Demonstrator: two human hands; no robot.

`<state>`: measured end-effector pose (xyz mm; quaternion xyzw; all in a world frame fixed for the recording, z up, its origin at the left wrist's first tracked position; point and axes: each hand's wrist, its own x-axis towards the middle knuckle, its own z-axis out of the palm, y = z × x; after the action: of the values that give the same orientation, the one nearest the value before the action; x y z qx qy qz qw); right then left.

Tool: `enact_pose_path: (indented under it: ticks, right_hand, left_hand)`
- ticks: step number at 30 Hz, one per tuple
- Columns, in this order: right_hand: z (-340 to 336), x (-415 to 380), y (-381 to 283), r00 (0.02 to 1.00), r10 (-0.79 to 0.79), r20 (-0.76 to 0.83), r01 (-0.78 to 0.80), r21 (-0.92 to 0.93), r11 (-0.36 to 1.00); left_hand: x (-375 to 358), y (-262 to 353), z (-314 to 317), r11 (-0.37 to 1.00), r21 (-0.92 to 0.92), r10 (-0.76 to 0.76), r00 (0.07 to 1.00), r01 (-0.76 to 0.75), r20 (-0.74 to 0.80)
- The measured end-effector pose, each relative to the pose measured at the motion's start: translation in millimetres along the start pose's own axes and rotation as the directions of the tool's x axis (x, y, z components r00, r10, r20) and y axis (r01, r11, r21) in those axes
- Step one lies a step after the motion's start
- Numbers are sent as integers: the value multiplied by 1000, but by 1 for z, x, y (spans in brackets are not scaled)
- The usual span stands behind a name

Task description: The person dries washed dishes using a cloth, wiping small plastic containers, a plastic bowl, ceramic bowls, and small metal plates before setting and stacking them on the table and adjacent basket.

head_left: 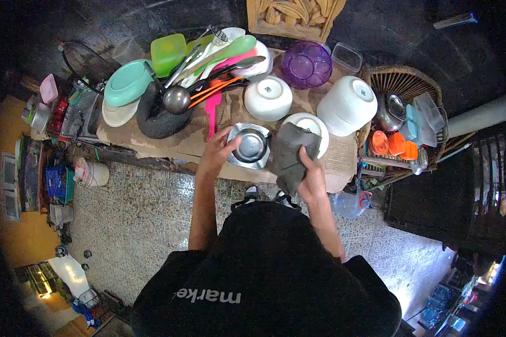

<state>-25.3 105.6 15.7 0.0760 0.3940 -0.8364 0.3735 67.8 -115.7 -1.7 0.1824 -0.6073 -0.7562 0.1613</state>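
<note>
A shiny square metal dish point(249, 147) with a round hollow is tilted toward me at the table's front edge. My left hand point(216, 150) grips it by its left side, thumb on the face and fingers behind. In my right hand point(311, 181) is a dark grey cloth point(294, 151), bunched and hanging down, with the thumb pressed over it. The cloth is beside the dish and covers part of a white plate point(322, 128). Just beyond lies an upturned white bowl point(268, 98).
Stacked upturned white bowls point(347, 106) and a purple bowl point(307, 64) stand at the right. A ladle point(177, 99), spatulas and other utensils rest on a black stone mortar point(160, 115) at the left, near a turquoise plate point(128, 83). A wicker basket point(405, 73) holds orange containers.
</note>
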Motion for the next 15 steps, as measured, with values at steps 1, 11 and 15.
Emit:
enact_pose_path:
  ticks: [1,11,15]
  right_hand:
    - [5,0,4,1000,0,-2,0,2,1000]
    - [66,5,32,722,-470,508,632,-760,149]
    - [78,-10,24,549,-326,769,771,-617,-156]
  left_hand:
    - [-5,3,0,1000,1,-2,1000,2,2]
    - [-32,15,61,942,-309,63,972,-132,-224]
    - [-38,14,53,783,-615,-93,960,-95,-266]
